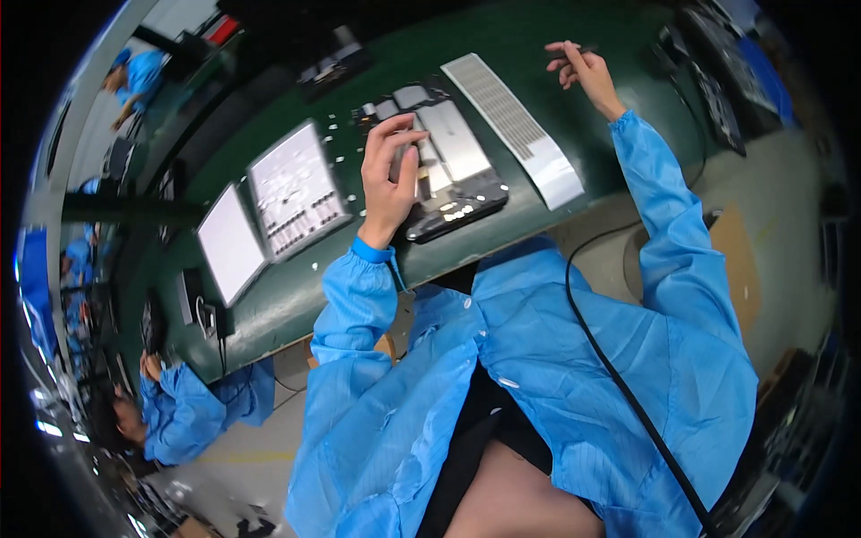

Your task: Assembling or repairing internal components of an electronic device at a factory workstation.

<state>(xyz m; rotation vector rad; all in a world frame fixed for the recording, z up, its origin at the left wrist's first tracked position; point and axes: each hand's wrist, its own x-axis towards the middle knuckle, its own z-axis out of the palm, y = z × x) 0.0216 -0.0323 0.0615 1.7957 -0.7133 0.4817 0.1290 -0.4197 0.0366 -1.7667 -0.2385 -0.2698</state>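
Observation:
An opened electronic device (pixel 457 141) with silver battery-like blocks and a black frame lies on the green bench in front of me. My left hand (pixel 389 182) is over its left side, fingers bent and apart, with nothing visible in them. Farther right and higher up, my right hand (pixel 585 75) is raised above the bench. Its fingers are closed around a thin dark tool (pixel 581 51), too small and blurred to name its kind. Between the device and my right hand lies a long pale sheet (pixel 516 121) with rows of small stickers.
Left of the device lie a white sheet with rows of small dark parts (pixel 291 184) and a plain white panel (pixel 231 242). Small white scraps dot the bench (pixel 309 296). A black cable (pixel 619 363) crosses my front. A co-worker in blue (pixel 193 412) sits at left.

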